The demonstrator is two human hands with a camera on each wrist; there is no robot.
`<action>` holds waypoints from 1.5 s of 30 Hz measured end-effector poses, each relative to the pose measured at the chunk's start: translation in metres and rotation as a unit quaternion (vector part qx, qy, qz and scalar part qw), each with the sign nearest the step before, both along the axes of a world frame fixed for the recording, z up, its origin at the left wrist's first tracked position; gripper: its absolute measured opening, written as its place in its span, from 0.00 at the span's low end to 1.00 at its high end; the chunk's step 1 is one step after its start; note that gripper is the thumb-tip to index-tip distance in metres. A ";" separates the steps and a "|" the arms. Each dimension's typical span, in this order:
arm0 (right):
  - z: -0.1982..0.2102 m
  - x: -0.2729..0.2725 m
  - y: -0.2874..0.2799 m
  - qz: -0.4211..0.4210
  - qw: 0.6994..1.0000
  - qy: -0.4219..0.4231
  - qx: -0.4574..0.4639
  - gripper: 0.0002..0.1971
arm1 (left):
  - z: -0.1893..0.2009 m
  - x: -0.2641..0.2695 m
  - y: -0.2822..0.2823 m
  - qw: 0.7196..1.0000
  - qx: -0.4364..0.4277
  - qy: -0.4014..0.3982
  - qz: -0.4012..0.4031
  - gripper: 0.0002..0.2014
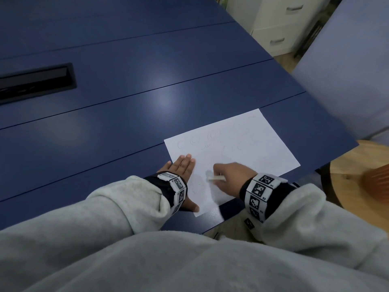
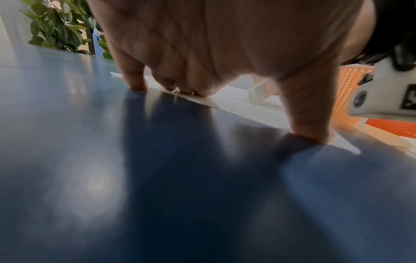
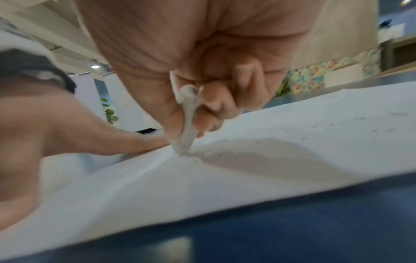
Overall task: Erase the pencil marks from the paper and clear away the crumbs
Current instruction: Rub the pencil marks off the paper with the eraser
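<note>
Nearby, orange basket (image 2: 351, 92) flanks paper (image 1: 242, 144) on blue table (image 1: 126, 91)

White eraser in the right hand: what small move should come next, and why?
Probably another short rubbing stroke where the worn white eraser already touches the white paper sheet, then on toward the far side. The right hand pinches it, the left hand presses the sheet flat, and faint pencil loops remain.
</note>
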State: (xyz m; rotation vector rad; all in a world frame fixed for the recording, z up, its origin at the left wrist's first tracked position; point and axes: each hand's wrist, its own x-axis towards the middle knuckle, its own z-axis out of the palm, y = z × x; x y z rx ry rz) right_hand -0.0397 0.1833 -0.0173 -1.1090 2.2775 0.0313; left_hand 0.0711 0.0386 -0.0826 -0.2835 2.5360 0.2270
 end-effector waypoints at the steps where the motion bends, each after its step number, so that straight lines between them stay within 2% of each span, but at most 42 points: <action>1: 0.001 -0.004 -0.002 -0.014 1.000 0.009 -0.010 0.10 | 0.000 0.000 0.000 1.000 0.000 0.000 0.001 0.66; 7: -0.002 0.017 -0.003 0.044 0.999 -0.023 0.017 0.09 | 0.003 0.000 0.000 1.000 0.000 0.000 -0.002 0.66; 11: -0.003 -0.002 -0.004 -0.026 1.000 -0.012 0.001 0.14 | 0.002 0.000 0.000 1.000 -0.001 -0.002 -0.001 0.66; 14: -0.007 -0.003 0.000 -0.042 0.999 -0.018 -0.010 0.14 | 0.002 0.000 0.001 1.000 -0.004 -0.005 -0.001 0.66; 18: -0.004 -0.012 0.005 -0.056 0.995 -0.044 -0.074 0.10 | 0.002 -0.001 0.001 1.000 -0.004 -0.003 0.001 0.66; 20: 0.000 -0.012 0.007 -0.050 0.995 -0.032 -0.084 0.09 | 0.001 0.000 0.000 1.000 -0.001 -0.005 -0.001 0.66; 25: -0.004 0.008 0.005 -0.030 0.999 -0.039 -0.020 0.13 | 0.000 -0.001 -0.001 1.000 0.001 -0.001 -0.004 0.66; 29: -0.006 0.012 -0.005 0.021 0.999 0.020 -0.025 0.12 | 0.000 -0.001 -0.001 1.000 -0.003 -0.003 -0.005 0.66; 34: -0.007 0.013 -0.020 0.066 0.996 0.050 -0.014 0.12 | 0.000 -0.001 -0.002 1.000 0.001 0.005 -0.006 0.66; 39: -0.006 0.030 -0.017 0.130 0.991 0.014 0.006 0.15 | -0.005 0.002 -0.003 1.000 0.006 0.020 -0.011 0.67; 41: -0.006 0.028 -0.021 0.133 0.991 0.019 0.008 0.15 | -0.005 0.003 -0.003 1.000 0.003 0.024 -0.011 0.67; 45: -0.007 0.018 -0.030 0.088 0.995 0.038 -0.002 0.12 | -0.004 0.001 -0.004 1.000 0.003 0.020 -0.012 0.66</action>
